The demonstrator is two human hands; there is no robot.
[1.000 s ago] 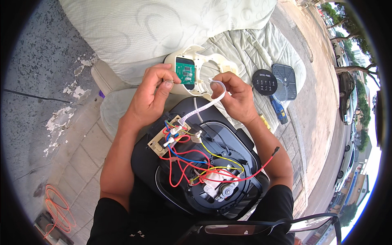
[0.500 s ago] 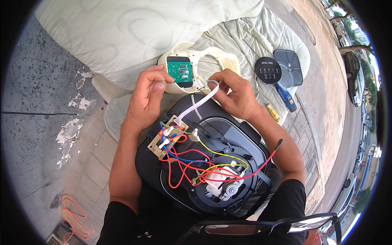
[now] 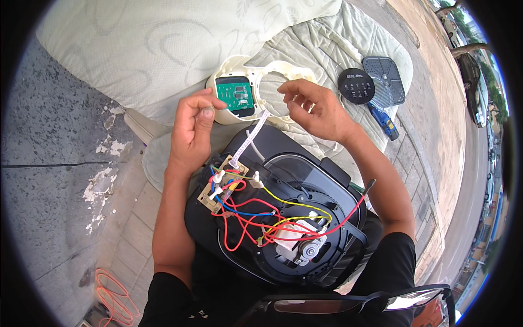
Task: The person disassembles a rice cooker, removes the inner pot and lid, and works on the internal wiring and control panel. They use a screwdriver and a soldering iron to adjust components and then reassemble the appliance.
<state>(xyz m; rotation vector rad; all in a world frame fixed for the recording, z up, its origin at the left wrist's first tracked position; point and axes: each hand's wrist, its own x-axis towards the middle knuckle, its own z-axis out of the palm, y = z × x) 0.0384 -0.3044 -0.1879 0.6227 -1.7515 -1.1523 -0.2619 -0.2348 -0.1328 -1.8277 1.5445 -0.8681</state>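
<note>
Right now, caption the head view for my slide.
Two bare hands, left and right, above an opened black appliance with coloured wires.

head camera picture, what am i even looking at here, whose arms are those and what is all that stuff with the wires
The picture comes from a wide fisheye camera worn on a person's head, looking down, so straight edges bend near the rim. The two forearms rising from the bottom are that person's own.

In their lap sits a black round appliance with its cover off, showing red, blue and yellow wires, a small tan circuit board and a motor. A white ribbon cable runs from that board up to a cream panel carrying a green circuit board, lying on a pale green quilt.

The left hand pinches the panel's edge by the green board. The right hand hovers open, holding nothing. Further right lie a round black control plate, a mesh grille and a blue-handled tool.
</note>
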